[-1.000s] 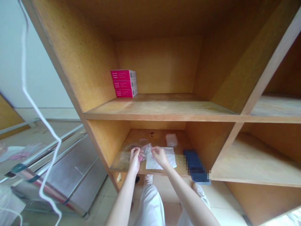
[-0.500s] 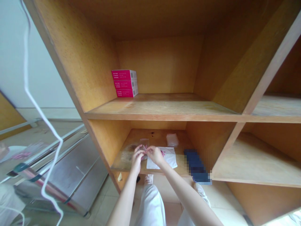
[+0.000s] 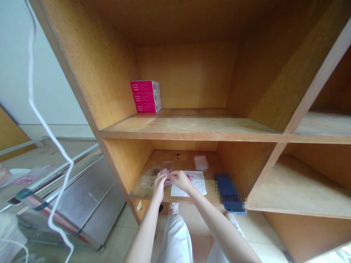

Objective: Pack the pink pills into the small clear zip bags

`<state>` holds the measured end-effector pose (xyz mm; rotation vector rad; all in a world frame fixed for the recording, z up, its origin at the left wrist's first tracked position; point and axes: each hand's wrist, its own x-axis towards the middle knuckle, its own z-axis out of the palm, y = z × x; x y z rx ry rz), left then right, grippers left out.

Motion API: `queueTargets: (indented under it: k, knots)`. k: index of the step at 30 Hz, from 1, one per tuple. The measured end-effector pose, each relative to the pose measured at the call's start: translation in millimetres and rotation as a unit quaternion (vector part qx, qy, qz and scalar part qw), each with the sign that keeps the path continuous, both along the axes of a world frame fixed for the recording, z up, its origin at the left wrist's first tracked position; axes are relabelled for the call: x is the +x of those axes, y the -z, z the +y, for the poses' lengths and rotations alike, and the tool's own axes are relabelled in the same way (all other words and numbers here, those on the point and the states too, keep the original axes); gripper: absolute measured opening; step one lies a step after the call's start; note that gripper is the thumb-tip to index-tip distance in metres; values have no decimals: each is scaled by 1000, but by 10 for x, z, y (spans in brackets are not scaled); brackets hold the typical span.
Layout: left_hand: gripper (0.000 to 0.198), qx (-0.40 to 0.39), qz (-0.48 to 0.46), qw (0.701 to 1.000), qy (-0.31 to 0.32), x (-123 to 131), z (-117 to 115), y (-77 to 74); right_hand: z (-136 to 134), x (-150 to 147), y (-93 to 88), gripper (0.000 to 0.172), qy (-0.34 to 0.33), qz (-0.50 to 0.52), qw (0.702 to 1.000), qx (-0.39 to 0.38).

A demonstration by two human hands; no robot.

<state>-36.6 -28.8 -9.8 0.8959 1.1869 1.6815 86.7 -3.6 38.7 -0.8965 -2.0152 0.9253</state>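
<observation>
Over the lower shelf, my left hand (image 3: 159, 182) pinches a small clear plastic bag (image 3: 166, 173) with pinkish-red bits in or around it. The fingertips of my right hand (image 3: 179, 179) are pressed together at the bag's right side, almost touching my left fingers; what they hold is too small to make out. Under my right hand lies a white sheet (image 3: 201, 187) bearing a cluster of small pink pieces (image 3: 189, 178). Another clear bag (image 3: 169, 164) lies just behind my hands. Farther back on the right is a flat clear packet (image 3: 201, 163).
A dark blue flat object (image 3: 229, 191), partly pixelated, lies at the shelf's right front. Three pink boxes (image 3: 145, 96) are stacked on the upper shelf (image 3: 192, 122). At left, a white cable (image 3: 59, 146) hangs before a metal cart (image 3: 79, 197). Part of another person's hand (image 3: 3, 174) shows at the left edge.
My left fingers have curled in closer around the small bag, and my right fingertips have shifted slightly. The sheet, packet and boxes stay where they were.
</observation>
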Motion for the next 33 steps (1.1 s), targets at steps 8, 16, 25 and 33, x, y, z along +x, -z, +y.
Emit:
queueTargets:
  k: [8,16,25,33]
  knots:
    - [17,7,5,1000,-1,-18,13,21,-4,-11,-4,20,-2,5,1000,-1]
    - [17,18,2,1000,8,-22,-4,10,16,-26,-8,19,5,-30,999,7]
    - [25,17,-21,1000,12,3,-31,-28,23,13,-109,24,-31,-33,999,-19]
    - [34,37,-16,999,21,-2,-10,4,5,-80,-85,20,32,-52,998,7]
